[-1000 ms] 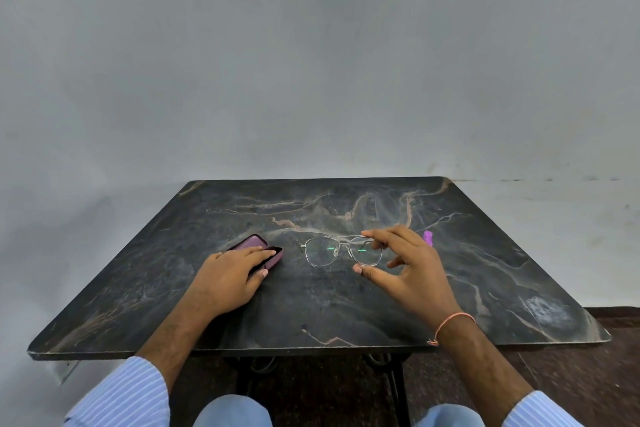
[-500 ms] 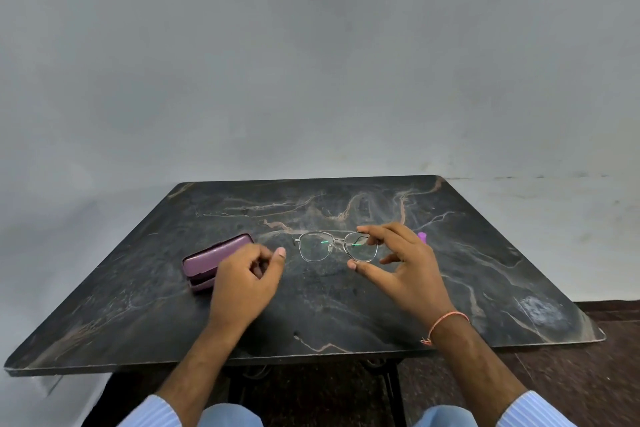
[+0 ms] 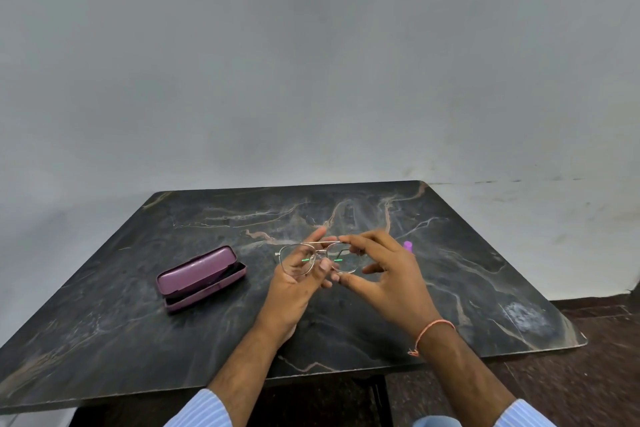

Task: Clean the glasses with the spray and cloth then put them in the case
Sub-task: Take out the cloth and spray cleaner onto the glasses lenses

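Observation:
Thin metal-framed glasses (image 3: 289,258) are held above the middle of the dark marble table (image 3: 346,315). My right hand (image 3: 391,274) pinches the right lens rim between thumb and forefinger. My left hand (image 3: 298,277) holds the frame from behind the left lens and the bridge. A purple glasses case (image 3: 199,276) lies partly open on the table to the left of my hands. A small bright purple object (image 3: 408,246), perhaps the spray, peeks out behind my right hand. I see no cloth.
A plain grey wall rises directly behind the table. The table's front edge (image 3: 311,381) is close to my body, and the right edge drops to a dark reddish floor (image 3: 588,357).
My left hand left the case and came over to the glasses. Both hands now hold the glasses lifted off the table. The case is now fully uncovered.

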The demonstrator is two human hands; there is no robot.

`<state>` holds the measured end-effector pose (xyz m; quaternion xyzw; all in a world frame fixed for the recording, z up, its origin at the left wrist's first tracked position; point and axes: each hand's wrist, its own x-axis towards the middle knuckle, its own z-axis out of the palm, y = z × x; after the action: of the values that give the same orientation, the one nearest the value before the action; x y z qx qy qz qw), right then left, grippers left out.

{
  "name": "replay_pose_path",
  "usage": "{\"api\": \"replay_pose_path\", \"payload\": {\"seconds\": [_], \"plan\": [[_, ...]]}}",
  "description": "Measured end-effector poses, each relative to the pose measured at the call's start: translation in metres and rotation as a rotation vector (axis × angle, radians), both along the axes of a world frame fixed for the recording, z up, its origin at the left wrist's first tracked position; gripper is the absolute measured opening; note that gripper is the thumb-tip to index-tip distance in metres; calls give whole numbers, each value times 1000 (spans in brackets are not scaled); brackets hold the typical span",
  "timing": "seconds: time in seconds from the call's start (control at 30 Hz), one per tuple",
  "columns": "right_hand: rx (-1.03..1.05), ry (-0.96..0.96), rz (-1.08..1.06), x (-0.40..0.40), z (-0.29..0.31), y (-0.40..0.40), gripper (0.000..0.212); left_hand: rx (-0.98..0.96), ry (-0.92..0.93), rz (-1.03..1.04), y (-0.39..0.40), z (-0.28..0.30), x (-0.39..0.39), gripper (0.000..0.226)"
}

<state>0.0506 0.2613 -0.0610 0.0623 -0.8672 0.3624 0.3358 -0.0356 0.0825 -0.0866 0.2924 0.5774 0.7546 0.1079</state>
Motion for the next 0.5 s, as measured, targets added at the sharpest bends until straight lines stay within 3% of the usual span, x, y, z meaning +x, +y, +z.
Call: {"api": "replay_pose_path", "payload": {"seconds": [0.17, 0.37, 0.5], "plan": [[1, -54, 16, -4, -5, 2, 59, 55, -2, -12, 3, -1, -2, 37], [-65, -79, 36, -7, -9, -4, 60, 37, 119, 35, -7, 1, -8, 36], [-31, -87, 45, -1, -9, -6, 76, 18, 178, 60, -9, -1, -9, 34]]}}
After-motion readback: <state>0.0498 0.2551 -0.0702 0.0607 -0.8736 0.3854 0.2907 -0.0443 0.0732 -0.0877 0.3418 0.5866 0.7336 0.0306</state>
